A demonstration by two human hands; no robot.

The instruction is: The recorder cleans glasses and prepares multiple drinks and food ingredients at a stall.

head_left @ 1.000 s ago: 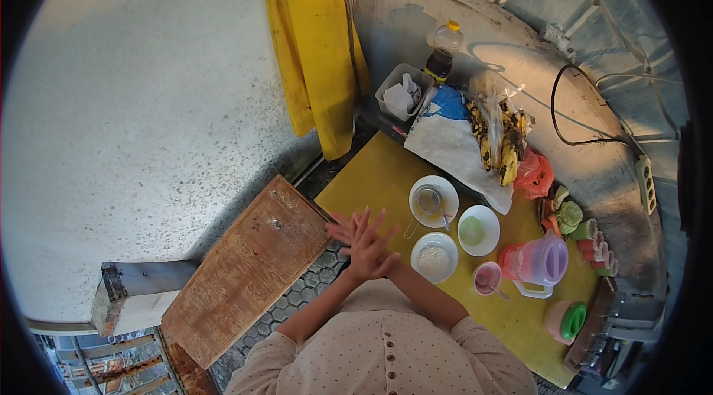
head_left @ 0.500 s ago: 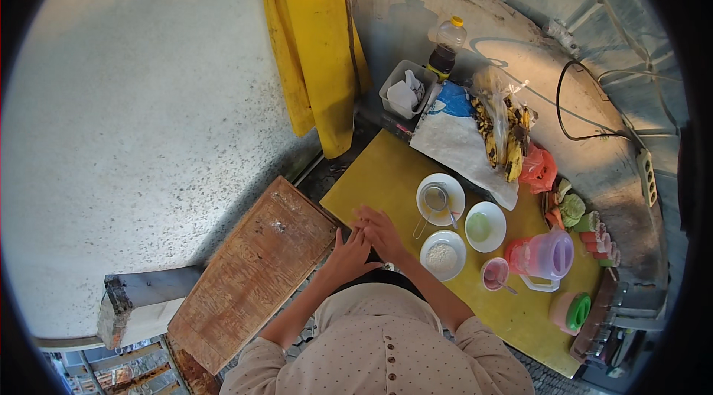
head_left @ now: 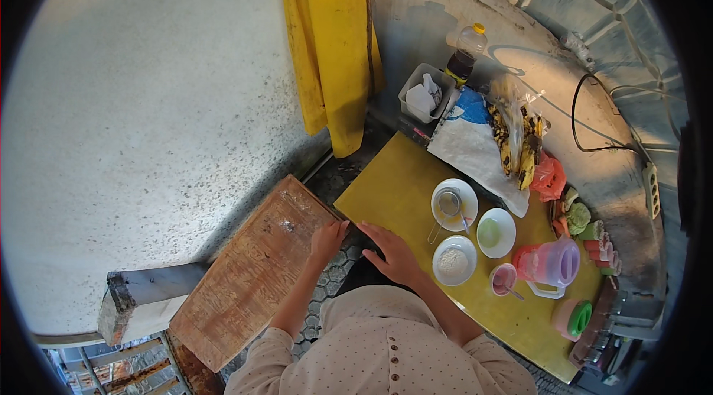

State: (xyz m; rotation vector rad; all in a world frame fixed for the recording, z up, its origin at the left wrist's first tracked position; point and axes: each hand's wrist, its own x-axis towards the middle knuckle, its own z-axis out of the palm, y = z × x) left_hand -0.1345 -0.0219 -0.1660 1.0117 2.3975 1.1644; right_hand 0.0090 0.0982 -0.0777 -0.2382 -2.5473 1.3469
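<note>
My left hand [head_left: 327, 240] is by the right edge of a worn wooden bench top [head_left: 252, 269], its fingers loosely stretched forward and holding nothing. Just across a narrow gap, my right hand [head_left: 392, 252] reaches over the near edge of the yellow table [head_left: 375, 185], thumb apart from the stretched fingers, also empty. Closest to it on the table is a bowl of white flour [head_left: 454, 260]. Behind that stands a white plate [head_left: 460, 225] with a wire strainer [head_left: 448, 202] and a spoon on it. Beside them sits a white bowl with something pale green [head_left: 489, 233].
On the right are a pink cup [head_left: 503, 278], a pink pitcher with a lilac lid [head_left: 555, 261] and a green-lidded container [head_left: 579, 318]. Bananas [head_left: 526, 164] in clear plastic, a grey tub [head_left: 425, 94] and a bottle of dark liquid [head_left: 466, 54] are farther back.
My hands were touching each other and have now separated, the left one moving down and left toward the bench. The view has shifted slightly, so the table things appear farther right.
</note>
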